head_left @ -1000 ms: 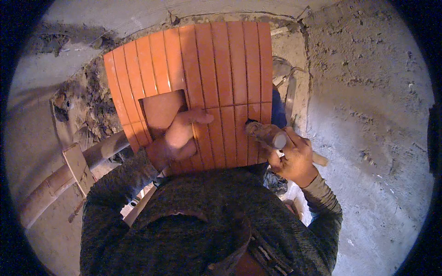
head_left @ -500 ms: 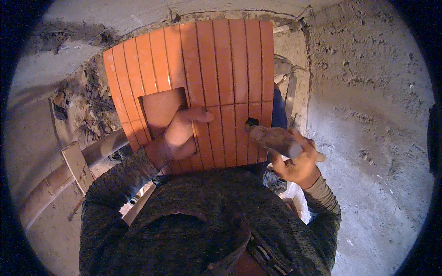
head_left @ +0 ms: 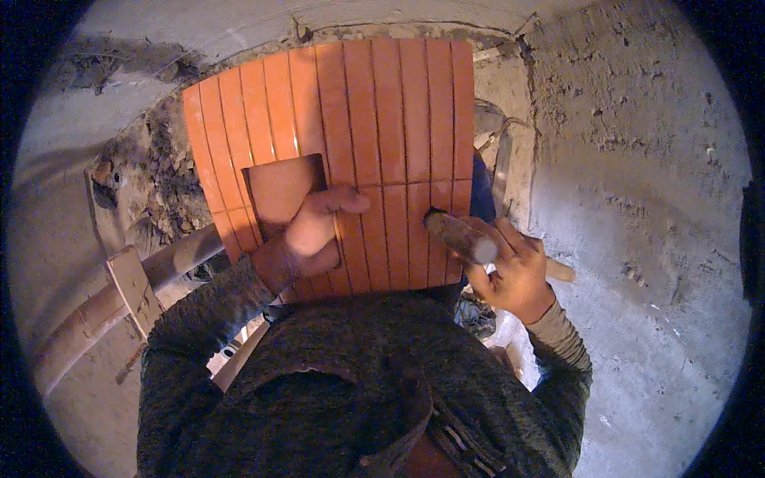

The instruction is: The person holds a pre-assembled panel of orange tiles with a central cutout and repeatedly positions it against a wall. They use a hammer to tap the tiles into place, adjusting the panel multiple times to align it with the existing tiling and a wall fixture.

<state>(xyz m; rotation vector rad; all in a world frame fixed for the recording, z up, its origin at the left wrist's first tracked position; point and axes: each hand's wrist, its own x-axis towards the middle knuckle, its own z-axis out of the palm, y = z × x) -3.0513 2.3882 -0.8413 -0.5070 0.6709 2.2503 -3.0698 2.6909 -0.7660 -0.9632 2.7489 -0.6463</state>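
In front of my torso is a curved, glossy orange tile panel (head_left: 386,119) with dark grooves, a squarish cut-out and a small dark, ragged hole (head_left: 435,215) near its right edge. My left hand (head_left: 315,227) is closed on the panel by the cut-out's right side, its thumb laid over the face; part of its fingers is hidden. My right hand (head_left: 514,267) grips a hammer (head_left: 462,237) close to its head. One end of the dirty metal head is at the small hole, and the pale wooden handle sticks out right of the hand.
At the left are a pipe (head_left: 88,319) and a narrow board (head_left: 134,288). Rubble (head_left: 163,143) lies behind the panel's left edge. A rough plastered surface (head_left: 637,159) fills the right side, and a bit of blue cloth (head_left: 483,187) shows beside the panel.
The hammer has swung slightly, its near end moving left and its handle reaching farther right. My right fingers have shifted on it. The panel has dipped a little; my left hand stays put.
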